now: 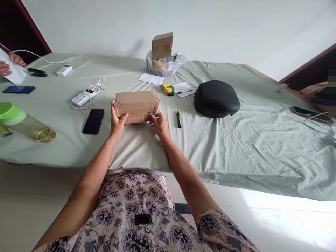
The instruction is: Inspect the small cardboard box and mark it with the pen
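Observation:
A closed cardboard box sits on the cloth-covered table right in front of me. My left hand grips its left end, the thumb lying across the front face and the fingers up along the side. At the lower right of the front face, my right hand has its thumb and fingers bent together against the cardboard, beside dark scribbled marks. Its fingertips are partly hidden, so their exact hold is hard to make out. To the right of this hand lies a black marker.
A black phone and a white power strip lie left of the box. Behind are a yellow tape measure and a plastic basket topped by a small box. A black case stands right. Another person's hands hold paper far left.

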### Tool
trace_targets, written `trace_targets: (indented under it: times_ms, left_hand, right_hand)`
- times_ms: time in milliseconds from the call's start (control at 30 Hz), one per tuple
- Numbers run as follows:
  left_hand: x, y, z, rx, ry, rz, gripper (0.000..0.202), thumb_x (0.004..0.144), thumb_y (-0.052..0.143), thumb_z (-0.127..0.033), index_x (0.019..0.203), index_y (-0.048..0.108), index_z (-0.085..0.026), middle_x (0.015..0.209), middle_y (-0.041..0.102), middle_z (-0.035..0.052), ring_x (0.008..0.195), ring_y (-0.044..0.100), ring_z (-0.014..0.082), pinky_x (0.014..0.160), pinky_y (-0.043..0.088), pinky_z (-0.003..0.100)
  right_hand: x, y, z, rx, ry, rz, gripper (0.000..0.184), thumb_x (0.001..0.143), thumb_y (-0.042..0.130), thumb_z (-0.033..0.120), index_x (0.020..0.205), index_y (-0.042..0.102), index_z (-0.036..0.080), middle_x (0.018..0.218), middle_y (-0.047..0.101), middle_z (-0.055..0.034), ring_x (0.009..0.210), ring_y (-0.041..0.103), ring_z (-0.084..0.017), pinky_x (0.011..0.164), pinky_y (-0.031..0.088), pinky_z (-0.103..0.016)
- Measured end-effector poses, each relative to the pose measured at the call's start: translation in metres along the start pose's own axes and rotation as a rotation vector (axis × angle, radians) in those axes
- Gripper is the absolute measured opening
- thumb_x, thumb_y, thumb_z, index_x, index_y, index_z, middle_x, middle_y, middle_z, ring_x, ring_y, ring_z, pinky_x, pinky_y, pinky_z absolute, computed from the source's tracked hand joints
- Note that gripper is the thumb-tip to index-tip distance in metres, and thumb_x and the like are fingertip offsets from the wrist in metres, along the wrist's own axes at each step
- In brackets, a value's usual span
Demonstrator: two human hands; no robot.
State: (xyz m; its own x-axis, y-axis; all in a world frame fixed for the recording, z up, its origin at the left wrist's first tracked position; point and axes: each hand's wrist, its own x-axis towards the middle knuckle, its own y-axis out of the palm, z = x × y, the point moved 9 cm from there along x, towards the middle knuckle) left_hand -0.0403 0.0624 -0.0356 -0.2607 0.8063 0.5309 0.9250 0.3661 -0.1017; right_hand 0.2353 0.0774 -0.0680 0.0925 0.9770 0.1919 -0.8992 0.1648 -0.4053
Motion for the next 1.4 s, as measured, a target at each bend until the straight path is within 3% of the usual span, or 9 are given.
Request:
trace_targets:
  times_ms: [200,300,433,600,733,900,1100,1267,1400]
  left_hand:
    - [0.005,-0.005,0.001,-0.001,-0.008,0.006,0.120,0.075,0.073,-0.083,0.168,0.021,-0.027,0.176,0.029,0.0182,0.161,0.037,0.0313,0.133,0.030,0.045]
    - [0.008,-0.007,0.002,-0.008,-0.015,0.005,0.119,0.075,0.071,-0.084,0.168,0.021,-0.030,0.175,0.032,0.0167,0.160,0.039,0.0305,0.131,0.035,0.043]
    - [0.011,-0.009,0.007,-0.010,-0.029,-0.007,0.121,0.075,0.071,-0.085,0.168,0.022,-0.026,0.172,0.037,0.0173,0.158,0.042,0.0304,0.130,0.036,0.041]
    - [0.013,-0.012,0.013,0.008,-0.024,-0.018,0.120,0.074,0.071,-0.085,0.168,0.024,-0.026,0.171,0.040,0.0163,0.158,0.042,0.0301,0.130,0.038,0.040]
    - [0.015,-0.016,0.018,0.018,-0.030,-0.039,0.118,0.075,0.074,-0.082,0.167,0.027,-0.025,0.169,0.042,0.0157,0.158,0.042,0.0305,0.130,0.037,0.041]
    - [0.015,-0.019,0.023,0.004,-0.050,-0.064,0.111,0.075,0.078,-0.078,0.164,0.034,-0.028,0.169,0.043,0.0134,0.157,0.043,0.0297,0.131,0.035,0.042]
    - [0.014,-0.019,0.023,0.008,-0.073,-0.074,0.109,0.075,0.080,-0.075,0.163,0.036,-0.028,0.168,0.045,0.0125,0.158,0.042,0.0286,0.132,0.032,0.039]
    - [0.013,-0.016,0.014,0.074,-0.069,-0.046,0.110,0.077,0.077,-0.077,0.163,0.035,-0.024,0.169,0.045,0.0148,0.161,0.036,0.0303,0.134,0.028,0.040]
    - [0.013,-0.016,0.012,0.119,-0.087,-0.050,0.113,0.076,0.075,-0.080,0.163,0.035,-0.019,0.169,0.044,0.0177,0.161,0.036,0.0319,0.133,0.029,0.039]
  right_hand:
    - [0.018,-0.092,-0.022,-0.278,-0.151,-0.420,0.034,0.098,0.052,0.050,0.096,0.071,0.022,0.098,0.070,-0.0120,0.101,0.063,-0.028,0.101,0.050,-0.047]
    - [0.020,-0.118,-0.053,-0.363,-0.029,-0.482,0.031,0.091,0.058,0.040,0.105,0.076,0.021,0.107,0.068,-0.0144,0.107,0.058,-0.029,0.107,0.046,-0.056]
    - [0.023,-0.103,-0.073,-0.336,0.064,-0.302,0.022,0.083,0.062,0.030,0.093,0.080,0.022,0.091,0.062,-0.0096,0.094,0.057,-0.025,0.105,0.048,-0.053]
    - [0.024,-0.065,-0.054,-0.256,0.020,-0.150,0.020,0.079,0.063,0.026,0.088,0.081,0.022,0.075,0.059,-0.0050,0.081,0.058,-0.022,0.093,0.053,-0.044]
    - [0.025,-0.050,-0.033,-0.070,-0.021,-0.065,0.037,0.092,0.053,0.040,0.112,0.078,0.022,0.078,0.064,-0.0030,0.073,0.061,-0.019,0.077,0.056,-0.036]
    - [0.016,-0.061,0.007,0.273,-0.209,-0.136,0.053,0.098,0.047,0.061,0.137,0.060,0.028,0.112,0.069,-0.0079,0.102,0.070,-0.021,0.091,0.060,-0.039]
    - [-0.025,-0.073,0.048,0.068,-0.388,-0.449,0.050,0.096,0.050,0.074,0.104,0.057,0.026,0.090,0.055,-0.0053,0.091,0.065,-0.024,0.091,0.060,-0.047]
    - [-0.040,-0.038,0.069,-0.071,-0.550,-0.238,0.040,0.098,0.054,0.062,0.103,0.063,0.024,0.092,0.064,-0.0056,0.087,0.065,-0.022,0.096,0.055,-0.047]
    - [-0.042,-0.030,0.077,-0.078,-0.698,-0.235,0.023,0.096,0.058,0.047,0.096,0.064,0.025,0.078,0.065,0.0001,0.075,0.064,-0.019,0.094,0.051,-0.045]
